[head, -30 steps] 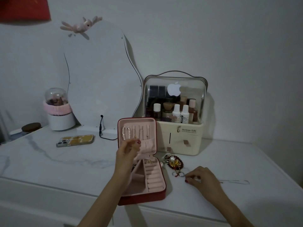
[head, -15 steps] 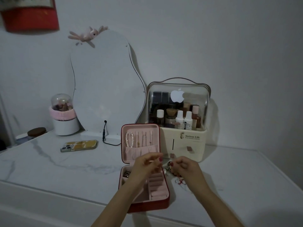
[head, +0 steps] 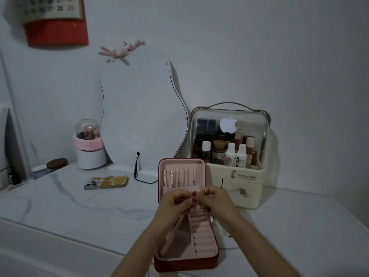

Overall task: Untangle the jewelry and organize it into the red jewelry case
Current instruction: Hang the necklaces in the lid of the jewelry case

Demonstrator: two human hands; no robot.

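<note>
Head view looks down at two hands meeting above the open red jewelry case (head: 185,262) on the white marble bench (head: 79,212). The left hand (head: 173,204) and the right hand (head: 217,202) are raised side by side, fingertips nearly touching, and the fingers (head: 192,195) of both are curled in, pinching a small thin piece of jewelry (head: 194,204) between them; it is too small and dim to tell what kind.

Directly under the fingers lies the case's pink tray with its rows of ring rolls (head: 201,236). Just behind the fingers the case's lid stands upright, with a pearl bracelet (head: 168,177) and several thin chains (head: 185,176) hanging on its pink lining.

Beyond the fingers to the right stands a cream cosmetics box (head: 235,188) with a clear domed cover and bottles inside. Behind the fingers to the left a wavy-edged mirror (head: 137,108) leans at the wall, and a phone (head: 106,182) lies flat well to the left. Farther left stands a white pot with a pink band (head: 88,144).
</note>
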